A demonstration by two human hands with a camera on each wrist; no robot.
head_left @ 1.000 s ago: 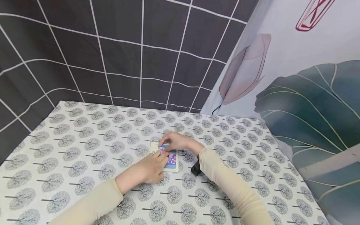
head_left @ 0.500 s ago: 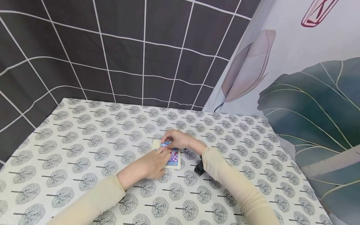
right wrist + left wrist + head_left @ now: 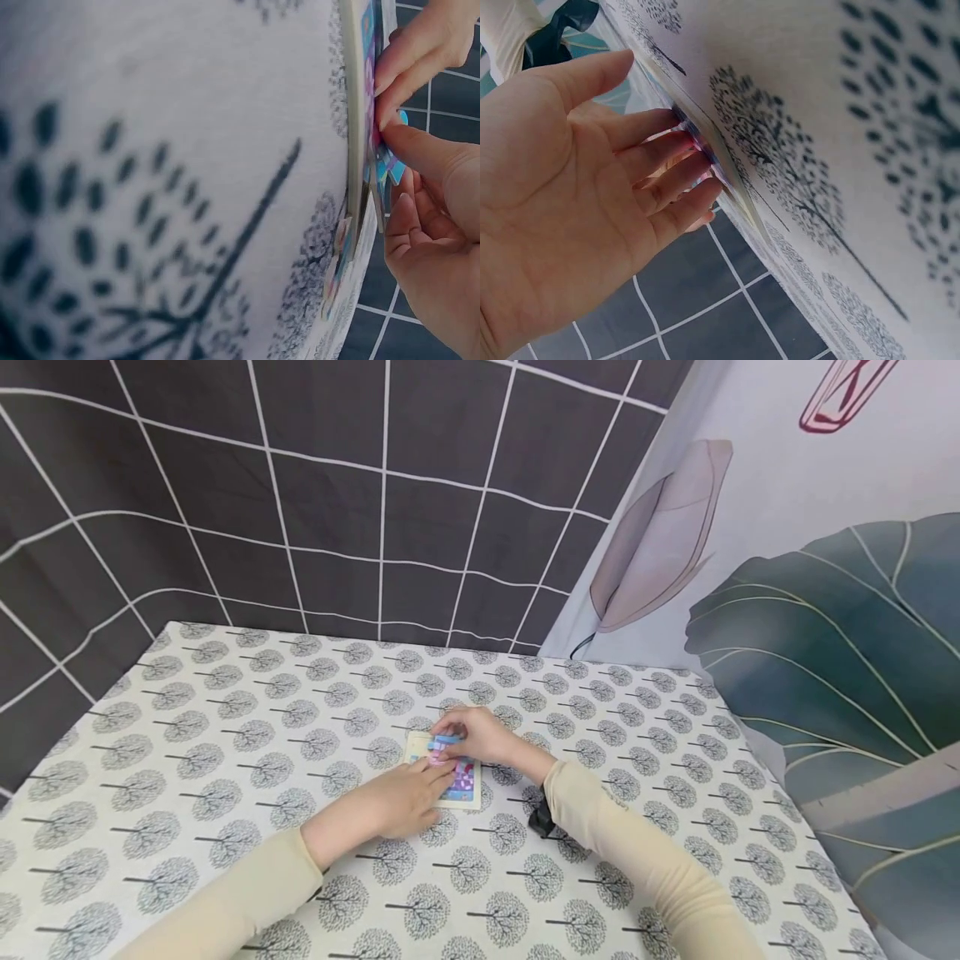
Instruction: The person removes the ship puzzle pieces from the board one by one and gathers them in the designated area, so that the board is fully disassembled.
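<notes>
Picture board (image 3: 472,804), small and pale-bordered, lies under and between the two hands, its face printed in purple-and-white checks with red, pink and light blue. It rests on a white cloth (image 3: 525,877) patterned with grey trees, which spreads out on every side of the hands.

The left hand (image 3: 405,797) covers the near left part of the board. Its fingers reach out, slightly bent, with the tips touching the board, and the wrist view from that side shows the palm uncurled, the thumb held apart from the fingers.

The right hand (image 3: 480,735) sits at the board's far edge, just beyond the left fingertips. It pinches a blue piece (image 3: 396,169), thumb on one side and bent fingers on the other; the thumb tip comes right beside the left hand's fingertips. Exactly how the piece meets the board cannot be told. Close by the right hand's curled fingers, a thin strip (image 3: 337,259) with a coloured face and pale edge shows against the cloth; whether it is a separate part cannot be made out.

Cream sleeves (image 3: 637,852) cover both forearms, and a black device (image 3: 542,818) is at the right wrist, on the near side of the cuff. Ahead of both hands, past the cloth's far edge, hangs a dark curtain (image 3: 322,510) with a white grid. To the right of the right hand, well apart, is a pale hanging (image 3: 810,610) bearing large green and pinkish leaf shapes.
</notes>
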